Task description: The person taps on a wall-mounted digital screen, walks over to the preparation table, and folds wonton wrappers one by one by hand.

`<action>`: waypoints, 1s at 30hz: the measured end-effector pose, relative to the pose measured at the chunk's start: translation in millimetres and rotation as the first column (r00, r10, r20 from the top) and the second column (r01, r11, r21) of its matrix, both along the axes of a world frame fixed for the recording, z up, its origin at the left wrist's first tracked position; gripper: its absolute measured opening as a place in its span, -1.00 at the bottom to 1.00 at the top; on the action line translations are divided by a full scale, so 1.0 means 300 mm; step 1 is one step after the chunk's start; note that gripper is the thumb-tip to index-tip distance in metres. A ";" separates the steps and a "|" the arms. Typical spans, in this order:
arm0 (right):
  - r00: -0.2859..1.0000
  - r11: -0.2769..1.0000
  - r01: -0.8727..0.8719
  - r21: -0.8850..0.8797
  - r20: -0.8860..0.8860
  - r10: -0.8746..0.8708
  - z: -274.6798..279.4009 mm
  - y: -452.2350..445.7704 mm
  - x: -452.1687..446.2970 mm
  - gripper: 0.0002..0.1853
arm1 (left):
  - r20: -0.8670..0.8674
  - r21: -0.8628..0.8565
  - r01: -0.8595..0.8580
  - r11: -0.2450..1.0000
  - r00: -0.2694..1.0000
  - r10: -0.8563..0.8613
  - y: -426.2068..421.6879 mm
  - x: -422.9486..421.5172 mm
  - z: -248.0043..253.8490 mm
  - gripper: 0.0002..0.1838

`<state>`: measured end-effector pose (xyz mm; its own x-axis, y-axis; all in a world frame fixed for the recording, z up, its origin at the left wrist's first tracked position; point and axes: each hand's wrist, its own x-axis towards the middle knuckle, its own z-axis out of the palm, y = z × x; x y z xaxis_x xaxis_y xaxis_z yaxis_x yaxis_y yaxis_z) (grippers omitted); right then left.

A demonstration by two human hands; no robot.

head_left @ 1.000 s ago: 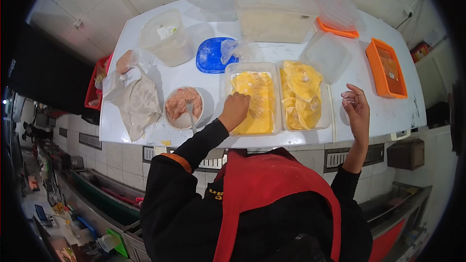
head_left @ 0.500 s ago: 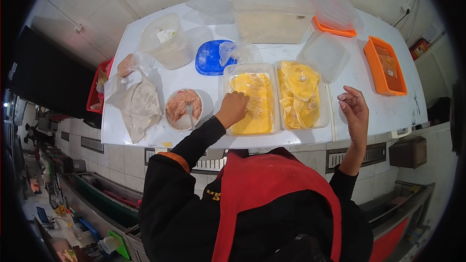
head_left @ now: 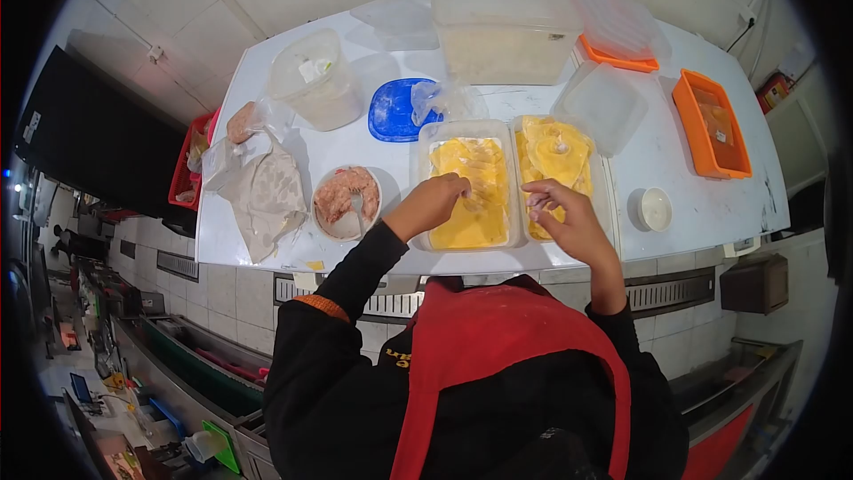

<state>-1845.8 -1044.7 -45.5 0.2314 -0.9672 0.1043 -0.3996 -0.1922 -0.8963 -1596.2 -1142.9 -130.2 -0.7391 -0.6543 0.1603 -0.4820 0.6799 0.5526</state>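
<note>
My left hand (head_left: pixel 437 203) is over the left plastic tub (head_left: pixel 424 229), its fingers closed together at the yellow dough sheets (head_left: pixel 471 224); whatever they pinch is too small to name. Above the right tub (head_left: pixel 608 204), my right hand (head_left: pixel 569 220) has its fingers bent and apart, with nothing visible in them. Yellow filled wrappers (head_left: pixel 555 149) are piled in that right tub. To the left of the tubs stands a white bowl (head_left: pixel 377 213) of minced filling (head_left: pixel 336 194) with a fork (head_left: pixel 357 204) in it.
A small white cup (head_left: pixel 656 210) stands at the right. Farther back are a blue lid (head_left: pixel 391 111), clear bins (head_left: pixel 506 31), a round tub (head_left: pixel 324 93) and an orange tray (head_left: pixel 711 129). At the left lies a pale cloth (head_left: pixel 262 196).
My right hand has moved left from the right side of the table to above the right tub, uncovering the white cup. My left hand remains at the dough sheets.
</note>
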 end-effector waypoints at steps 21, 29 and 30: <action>0.987 0.988 0.148 0.033 0.051 -0.150 0.004 0.060 -0.082 -0.68 | 0.290 -0.352 0.115 0.929 0.957 -0.009 -0.058 -0.016 -0.055 -0.80; 0.981 0.984 0.179 0.020 0.072 -0.180 0.004 0.078 -0.102 -0.68 | 0.421 -0.374 -0.073 0.925 0.875 0.239 0.011 -0.035 -0.085 -0.80; 0.979 0.982 0.189 0.020 0.073 -0.190 0.000 0.083 -0.110 -0.68 | 0.389 -0.373 -0.058 0.926 0.897 0.212 0.016 -0.034 -0.085 -0.80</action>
<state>-1878.8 -1020.0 -45.5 0.0362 -0.9941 0.1020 -0.3597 -0.1082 -0.9268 -1606.5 -1138.3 -155.6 -0.6953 -0.7128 0.0918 -0.7140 0.6997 0.0248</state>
